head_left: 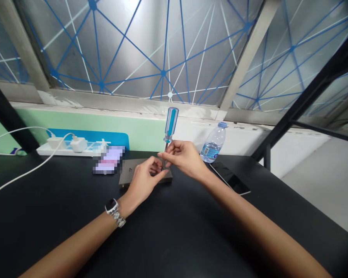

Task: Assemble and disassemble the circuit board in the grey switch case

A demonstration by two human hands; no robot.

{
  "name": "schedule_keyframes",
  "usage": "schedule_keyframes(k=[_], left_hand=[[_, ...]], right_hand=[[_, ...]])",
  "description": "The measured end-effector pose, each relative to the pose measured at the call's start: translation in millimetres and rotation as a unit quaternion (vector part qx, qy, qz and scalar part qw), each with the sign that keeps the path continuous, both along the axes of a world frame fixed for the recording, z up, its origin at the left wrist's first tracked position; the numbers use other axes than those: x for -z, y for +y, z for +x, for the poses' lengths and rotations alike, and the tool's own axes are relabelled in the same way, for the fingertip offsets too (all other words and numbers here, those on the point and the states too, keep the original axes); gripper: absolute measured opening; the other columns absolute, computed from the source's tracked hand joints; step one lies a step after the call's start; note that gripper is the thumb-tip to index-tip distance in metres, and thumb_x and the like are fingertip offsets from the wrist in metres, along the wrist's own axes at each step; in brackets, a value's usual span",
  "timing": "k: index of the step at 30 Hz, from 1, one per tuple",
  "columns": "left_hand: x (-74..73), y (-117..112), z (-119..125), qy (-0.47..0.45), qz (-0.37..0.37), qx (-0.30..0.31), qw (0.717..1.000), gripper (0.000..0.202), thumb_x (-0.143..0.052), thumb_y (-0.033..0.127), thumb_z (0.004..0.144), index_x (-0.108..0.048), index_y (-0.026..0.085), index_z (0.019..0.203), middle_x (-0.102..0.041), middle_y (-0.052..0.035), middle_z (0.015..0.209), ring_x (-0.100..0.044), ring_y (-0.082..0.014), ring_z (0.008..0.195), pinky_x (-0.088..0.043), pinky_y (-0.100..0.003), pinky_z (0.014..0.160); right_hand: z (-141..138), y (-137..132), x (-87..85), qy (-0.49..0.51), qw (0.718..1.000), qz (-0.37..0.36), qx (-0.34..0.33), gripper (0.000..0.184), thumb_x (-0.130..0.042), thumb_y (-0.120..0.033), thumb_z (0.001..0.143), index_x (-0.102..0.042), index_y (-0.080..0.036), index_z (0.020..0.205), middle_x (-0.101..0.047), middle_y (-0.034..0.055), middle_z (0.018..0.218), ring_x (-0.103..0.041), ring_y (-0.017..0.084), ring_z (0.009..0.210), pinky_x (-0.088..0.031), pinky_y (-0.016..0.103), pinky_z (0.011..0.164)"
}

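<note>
Both forearms (240,206) converge forward, left grip (144,178) curled, right grip (188,159) pinched just beside it.

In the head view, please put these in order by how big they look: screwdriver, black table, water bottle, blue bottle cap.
1. black table
2. water bottle
3. screwdriver
4. blue bottle cap

Screwdriver (170,129) tip hidden behind left fingers (160,177), lilac slab (108,160) pixelated, forearms (249,212) cropped
</note>
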State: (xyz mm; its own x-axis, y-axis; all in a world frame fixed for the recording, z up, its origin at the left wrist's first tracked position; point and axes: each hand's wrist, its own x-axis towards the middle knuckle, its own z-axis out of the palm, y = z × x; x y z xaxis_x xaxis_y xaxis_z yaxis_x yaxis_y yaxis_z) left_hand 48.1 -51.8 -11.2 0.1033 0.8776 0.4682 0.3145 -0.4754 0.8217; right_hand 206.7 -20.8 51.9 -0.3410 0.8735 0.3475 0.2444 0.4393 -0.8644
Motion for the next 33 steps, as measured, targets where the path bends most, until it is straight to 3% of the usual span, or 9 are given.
schedule_keyframes(k=[4,8,10,15,18,22,28,30,33], left_hand=[[2.4,2.4,-2.4,-0.033,-0.024,0.044,0.998,0.010,-0.064,0.028,0.087,-0.066,0.018,0.089,-0.072,-0.0048,0.086,-0.069,-0.0191,0.079,-0.054,-0.030,0.074],[6.5,5.1,-6.8,-0.039,-0.034,0.103,0.993,0.018,-0.054,0.028,0.094,-0.068,0.017,0.100,-0.074,-0.0077,0.095,-0.070,-0.0217,0.090,-0.054,-0.034,0.084],[7.3,5.5,-7.9,-0.024,-0.035,0.114,0.993,0.020,-0.051,0.027,0.095,-0.068,0.018,0.100,-0.074,-0.0073,0.096,-0.070,-0.0216,0.092,-0.054,-0.035,0.085],[3.0,1.2,-4.5,0.006,-0.020,0.083,0.996,0.019,-0.057,0.027,0.092,-0.065,0.020,0.108,-0.073,-0.0060,0.100,-0.069,-0.0197,0.092,-0.054,-0.033,0.086],[-0.4,-1.1,-2.1,0.027,-0.007,0.026,0.999,0.014,-0.064,0.029,0.087,-0.064,0.019,0.097,-0.071,-0.0035,0.089,-0.068,-0.0180,0.079,-0.053,-0.029,0.075],[-1.1,0.3,-4.5,0.041,-0.005,0.020,0.999,0.012,-0.063,0.028,0.088,-0.062,0.018,0.082,-0.068,-0.0012,0.077,-0.065,-0.0169,0.071,-0.050,-0.027,0.068],[2.9,5.9,-9.8,0.045,-0.026,0.094,0.994,0.021,-0.051,0.028,0.095,-0.070,0.019,0.097,-0.074,-0.0034,0.092,-0.069,-0.0208,0.086,-0.052,-0.031,0.079],[1.3,5.4,-10.6,0.060,-0.021,0.104,0.992,0.022,-0.048,0.026,0.095,-0.069,0.020,0.101,-0.074,-0.0035,0.096,-0.069,-0.0209,0.092,-0.053,-0.032,0.083],[-4.0,1.1,-16.6,0.103,0.005,0.088,0.991,0.022,-0.049,0.023,0.094,-0.065,0.021,0.109,-0.072,-0.0039,0.104,-0.068,-0.0199,0.097,-0.052,-0.032,0.089]], right_hand=[[-1.2,-2.1,-0.6,-0.006,1.000,0.006,0.010,0.033,-0.077,-0.045,0.075,-0.058,-0.018,0.077,-0.066,0.0020,0.072,-0.068,0.016,0.055,-0.052,0.025,0.050],[3.0,-9.0,-15.4,-0.023,0.993,-0.069,-0.097,0.031,-0.069,-0.037,0.084,-0.061,-0.016,0.105,-0.069,0.0065,0.094,-0.070,0.015,0.064,-0.058,0.027,0.058],[5.1,-10.8,-21.6,-0.015,0.984,-0.109,-0.138,0.030,-0.065,-0.032,0.087,-0.059,-0.014,0.111,-0.069,0.0081,0.097,-0.070,0.014,0.066,-0.059,0.027,0.060],[6.0,-6.4,-19.1,-0.005,0.990,-0.089,-0.107,0.019,-0.070,-0.029,0.083,-0.063,-0.013,0.092,-0.069,0.0036,0.075,-0.070,0.014,0.062,-0.058,0.026,0.061],[3.2,-4.0,-11.6,0.000,0.997,-0.039,-0.067,0.023,-0.075,-0.032,0.078,-0.060,-0.015,0.080,-0.066,0.0007,0.063,-0.068,0.015,0.059,-0.055,0.026,0.059],[0.0,-6.1,-7.6,-0.019,1.000,0.012,-0.005,0.027,-0.076,-0.035,0.076,-0.057,-0.017,0.077,-0.065,0.0007,0.066,-0.068,0.016,0.058,-0.053,0.025,0.054],[3.3,-7.4,-12.2,-0.032,0.991,-0.049,-0.121,0.022,-0.063,-0.028,0.087,-0.061,-0.016,0.105,-0.071,0.0067,0.095,-0.070,0.015,0.067,-0.058,0.029,0.065],[3.9,-6.7,-12.5,-0.022,0.990,-0.056,-0.129,0.016,-0.062,-0.024,0.086,-0.061,-0.015,0.099,-0.070,0.0053,0.084,-0.069,0.015,0.065,-0.058,0.030,0.065],[2.6,-6.5,-10.5,-0.029,0.996,-0.008,-0.088,0.009,-0.066,-0.023,0.084,-0.060,-0.016,0.083,-0.066,0.0012,0.068,-0.068,0.015,0.063,-0.055,0.028,0.063]])
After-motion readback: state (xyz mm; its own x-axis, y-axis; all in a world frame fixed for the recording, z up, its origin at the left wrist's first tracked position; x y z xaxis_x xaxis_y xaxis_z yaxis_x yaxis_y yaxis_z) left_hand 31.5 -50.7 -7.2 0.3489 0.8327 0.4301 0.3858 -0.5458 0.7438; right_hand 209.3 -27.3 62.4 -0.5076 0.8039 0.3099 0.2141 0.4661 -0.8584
